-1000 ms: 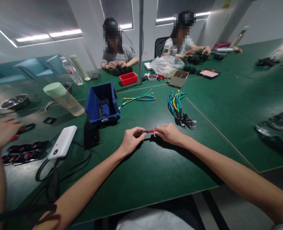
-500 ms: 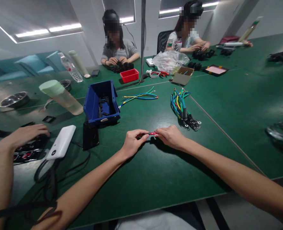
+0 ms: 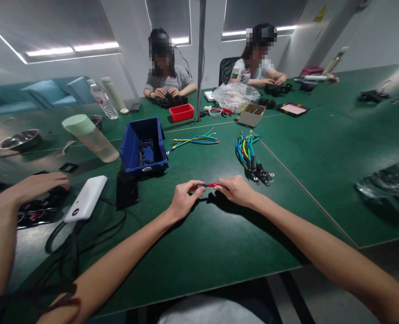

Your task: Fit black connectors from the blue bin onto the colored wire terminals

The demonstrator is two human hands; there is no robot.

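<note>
My left hand (image 3: 184, 200) and my right hand (image 3: 235, 189) meet low over the green table (image 3: 219, 238). Between their fingertips they pinch a short red wire piece with a dark end (image 3: 208, 185); the left fingers hold the dark end and the right fingers hold the red end. A bundle of blue, green and yellow wires with black ring terminals (image 3: 251, 155) lies just beyond my right hand. A blue bin (image 3: 143, 146) holding black parts stands beyond my left hand.
A few loose coloured wires (image 3: 194, 139) lie behind the bin. A white device (image 3: 84, 198) with black cables, a black block (image 3: 127, 191) and a green-capped bottle (image 3: 89, 137) sit at left, where another person's hand (image 3: 39, 186) rests. Two people work at the far side.
My hands stay together on the wire piece. The other person's hand at left has moved right and down onto the black parts.
</note>
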